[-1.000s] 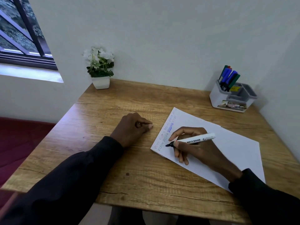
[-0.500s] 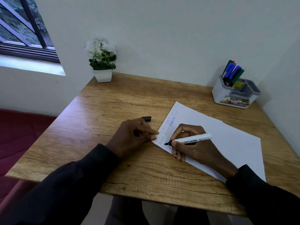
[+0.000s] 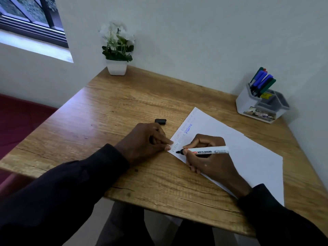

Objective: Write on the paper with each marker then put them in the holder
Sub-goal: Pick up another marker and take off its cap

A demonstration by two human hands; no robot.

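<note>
The marker (image 3: 204,151) lies in the right hand's grip, its black tip down on the near-left corner of the paper (image 3: 239,153), just right of the left hand's fingertips. Going left to right: the left hand (image 3: 145,141), which a second ago rested curled on the bare table (image 3: 106,107) clear of the sheet, has slid over so its fingertips now press the paper's edge, loosely curled and holding nothing. Behind that hand a small black cap (image 3: 160,121) sits on the wood, uncovered now; a second ago the hand hid it. That cap likely belongs to the marker in use. The right hand (image 3: 209,157) is closed around the white barrel in a writing hold, and it has kept its place on the sheet beside the earlier coloured lines of writing (image 3: 184,134). Far beyond the right hand, at the table's back corner, stands the holder (image 3: 255,105), with several markers already upright in it. With the sheet now steadied, I judge the writing with this marker is about to begin or barely begun; capping and stowing remain.
</note>
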